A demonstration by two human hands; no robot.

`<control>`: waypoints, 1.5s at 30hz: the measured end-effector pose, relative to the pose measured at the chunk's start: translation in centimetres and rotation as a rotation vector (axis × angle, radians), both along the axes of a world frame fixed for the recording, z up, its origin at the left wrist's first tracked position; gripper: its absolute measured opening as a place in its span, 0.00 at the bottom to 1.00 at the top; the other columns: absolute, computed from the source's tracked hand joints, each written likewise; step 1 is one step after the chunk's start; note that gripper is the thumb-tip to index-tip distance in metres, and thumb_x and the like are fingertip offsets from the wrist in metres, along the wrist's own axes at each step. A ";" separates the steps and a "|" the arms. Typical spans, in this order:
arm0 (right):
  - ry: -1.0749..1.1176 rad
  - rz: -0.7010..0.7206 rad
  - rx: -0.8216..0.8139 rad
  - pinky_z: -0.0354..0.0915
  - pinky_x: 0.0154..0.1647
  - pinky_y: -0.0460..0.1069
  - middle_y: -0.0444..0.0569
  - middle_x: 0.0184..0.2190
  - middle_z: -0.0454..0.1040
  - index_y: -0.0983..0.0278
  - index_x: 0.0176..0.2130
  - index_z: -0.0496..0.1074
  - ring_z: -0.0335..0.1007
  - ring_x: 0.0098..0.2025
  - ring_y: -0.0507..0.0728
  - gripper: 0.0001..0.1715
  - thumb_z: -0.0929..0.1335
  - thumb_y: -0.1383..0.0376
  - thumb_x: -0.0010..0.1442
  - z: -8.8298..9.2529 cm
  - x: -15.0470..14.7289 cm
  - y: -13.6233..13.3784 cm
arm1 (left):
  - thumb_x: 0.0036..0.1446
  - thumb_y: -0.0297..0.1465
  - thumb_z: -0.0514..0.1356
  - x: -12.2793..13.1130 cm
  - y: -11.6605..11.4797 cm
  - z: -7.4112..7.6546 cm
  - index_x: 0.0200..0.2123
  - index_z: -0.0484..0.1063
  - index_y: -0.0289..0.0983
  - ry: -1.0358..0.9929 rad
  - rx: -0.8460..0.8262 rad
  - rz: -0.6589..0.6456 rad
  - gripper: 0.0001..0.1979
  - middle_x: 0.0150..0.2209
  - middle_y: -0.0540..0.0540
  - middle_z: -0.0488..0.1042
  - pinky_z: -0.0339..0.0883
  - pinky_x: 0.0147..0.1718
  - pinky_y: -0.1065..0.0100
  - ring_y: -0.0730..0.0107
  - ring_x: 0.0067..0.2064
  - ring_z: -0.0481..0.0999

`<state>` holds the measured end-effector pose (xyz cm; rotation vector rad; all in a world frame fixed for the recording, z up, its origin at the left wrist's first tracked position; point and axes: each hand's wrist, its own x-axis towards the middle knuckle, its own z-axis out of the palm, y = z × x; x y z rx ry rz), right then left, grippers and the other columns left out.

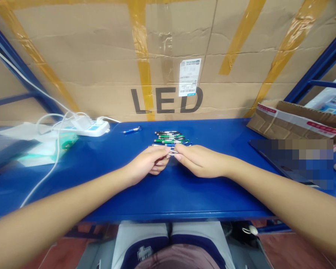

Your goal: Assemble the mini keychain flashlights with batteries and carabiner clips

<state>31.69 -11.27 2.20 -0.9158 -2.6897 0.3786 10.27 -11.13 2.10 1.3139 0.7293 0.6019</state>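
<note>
My left hand [147, 164] and my right hand [203, 160] meet over the middle of the blue table [168, 198]. Between their fingertips is a small silver pen-like piece [173, 152], pinched from both sides; most of it is hidden by the fingers. The fingers of my left hand curl under, and those of my right are pressed together. Just beyond my hands lies a row of slim pen-like metal sticks [170, 137] in green, black and blue, with silver parts. One blue pen-like stick [132, 130] lies apart, farther left.
At left, a white power strip [93, 129] with plugs and a white cable [56, 157] lies near a green-and-white packet [52, 147]. An open cardboard box [291, 121] and a dark flat object [268, 157], partly pixelated, are at right. A large carton [100, 67] marked LED stands behind.
</note>
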 end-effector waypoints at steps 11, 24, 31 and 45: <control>-0.211 -0.271 0.197 0.50 0.28 0.50 0.50 0.30 0.75 0.64 0.41 0.62 0.66 0.26 0.57 0.14 0.55 0.60 0.74 0.3 -1.4 -0.9 | 0.72 0.44 0.47 0.3 -1.0 -1.5 0.31 0.60 0.37 0.153 0.410 0.089 0.20 0.25 0.54 0.60 0.54 0.24 0.73 0.78 0.25 0.56; -0.095 -0.353 0.187 0.56 0.30 0.49 0.51 0.33 0.79 0.62 0.42 0.60 0.74 0.31 0.59 0.13 0.55 0.58 0.75 -0.3 -1.4 -0.5 | 0.67 0.38 0.52 0.6 -0.1 -1.4 0.33 0.67 0.35 -0.020 0.231 0.016 0.14 0.29 0.48 0.71 0.57 0.25 0.70 0.75 0.26 0.62; -0.036 -0.300 0.117 0.56 0.30 0.49 0.49 0.32 0.77 0.61 0.41 0.57 0.72 0.29 0.58 0.10 0.54 0.60 0.74 -0.3 -1.1 -0.5 | 0.61 0.42 0.64 0.3 0.1 -1.0 0.37 0.71 0.34 0.044 0.214 -0.022 0.15 0.32 0.49 0.75 0.65 0.29 0.72 0.77 0.28 0.68; -0.118 -0.585 0.133 0.58 0.32 0.50 0.54 0.35 0.77 0.62 0.42 0.62 0.70 0.32 0.60 0.16 0.54 0.57 0.72 2.0 1.7 1.9 | 0.62 0.45 0.62 -3.3 3.9 1.1 0.45 0.78 0.37 0.418 0.620 -0.009 0.19 0.40 0.43 0.81 0.69 0.40 0.66 0.65 0.40 0.78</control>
